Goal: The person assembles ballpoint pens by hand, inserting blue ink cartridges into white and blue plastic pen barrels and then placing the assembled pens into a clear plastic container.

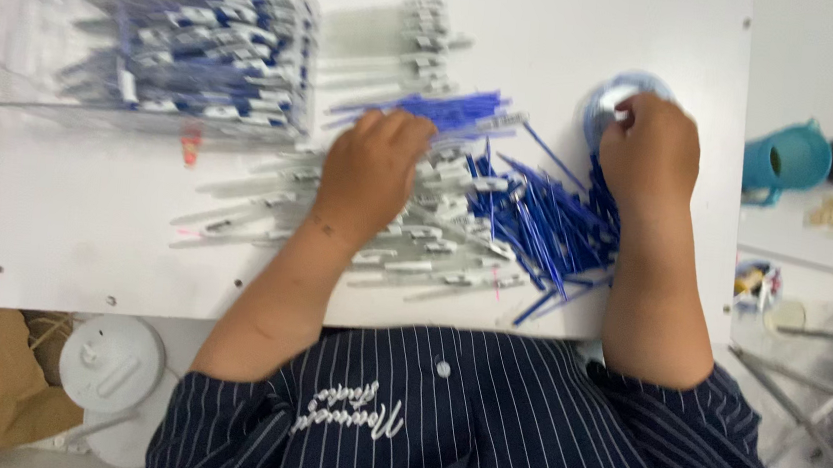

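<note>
A white table (134, 249) carries everything, its near edge against the person's dark striped shirt. At its far left corner stands a clear plastic box (13, 28), heaped with finished pens (206, 55) whose barrels look clear with blue and white parts.

Across the middle of the table lies a spread of clear pen barrels (415, 254), long, thin and see-through with pale clips, lying mostly lengthwise from left to right in a loose layer. More of them sit in a neat row toward the far edge, just right of the box. Right of the spread, toward the near right corner, is a tangled pile of blue refills (538, 225), thin bright-blue sticks crossing one another at many angles; a smaller bunch of them lies beyond the left hand.

The left hand (371, 175) rests palm down on the clear barrels, fingers curled onto them; whether it grips any cannot be told from the blur. The right hand (650, 149) is closed around a small round blue-rimmed container (609, 95) near the far right edge, touching the top of the refill pile.

Off the table to the right lies a teal cup (784, 161).
</note>
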